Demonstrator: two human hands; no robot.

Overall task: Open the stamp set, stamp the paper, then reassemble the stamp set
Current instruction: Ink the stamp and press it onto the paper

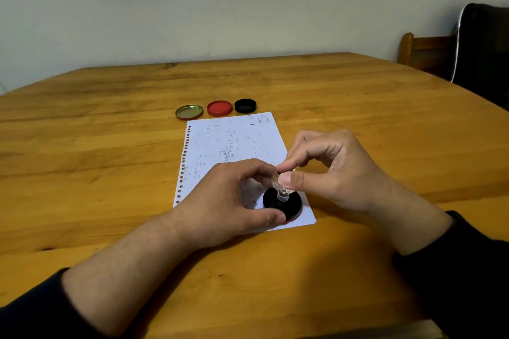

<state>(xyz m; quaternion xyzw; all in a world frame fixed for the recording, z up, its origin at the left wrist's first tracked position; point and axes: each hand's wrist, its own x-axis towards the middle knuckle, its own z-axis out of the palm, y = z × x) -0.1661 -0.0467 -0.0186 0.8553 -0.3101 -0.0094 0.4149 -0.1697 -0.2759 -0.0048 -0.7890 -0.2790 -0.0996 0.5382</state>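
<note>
Paper (pixel 234 151) is my landmark, lying flat on the wooden table (pixel 110 146). Beyond its far edge I see a gold lid (pixel 189 112), a red ink pad (pixel 219 108) and a black cap (pixel 245 105) in a row. On its near right corner stands the stamp (pixel 282 201). My left hand (pixel 231 201) steadies the black base with the thumb; my right hand (pixel 327 170) pinches the clear knob.
</note>
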